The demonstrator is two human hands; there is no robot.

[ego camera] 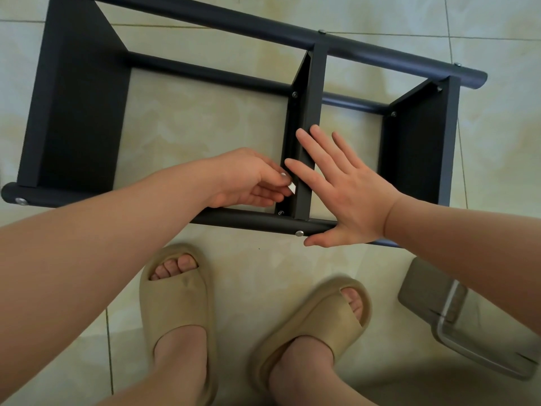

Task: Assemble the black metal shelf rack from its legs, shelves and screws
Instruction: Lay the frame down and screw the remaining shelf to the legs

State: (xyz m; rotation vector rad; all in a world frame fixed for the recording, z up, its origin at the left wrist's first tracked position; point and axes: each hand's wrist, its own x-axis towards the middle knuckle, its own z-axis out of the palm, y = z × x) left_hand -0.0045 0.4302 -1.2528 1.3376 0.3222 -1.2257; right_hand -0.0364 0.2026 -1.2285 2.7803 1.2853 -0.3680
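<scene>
Steadying a nearly built black metal shelf rack [79, 112] that lies on its side on the pale tiled floor [205, 118].

Three flat black shelves [421, 142] already sit between the round black tube legs [234, 23], silver screw heads [299, 233] showing at the visible joints, so by my judgement only final tightening or checking remains. The right hand [348, 194], fingers straight and spread, presses on the middle shelf [317, 83] at centre; at its 9 o'clock the left hand [248, 180] pinches a small white piece [292, 187], too small to identify.
</scene>
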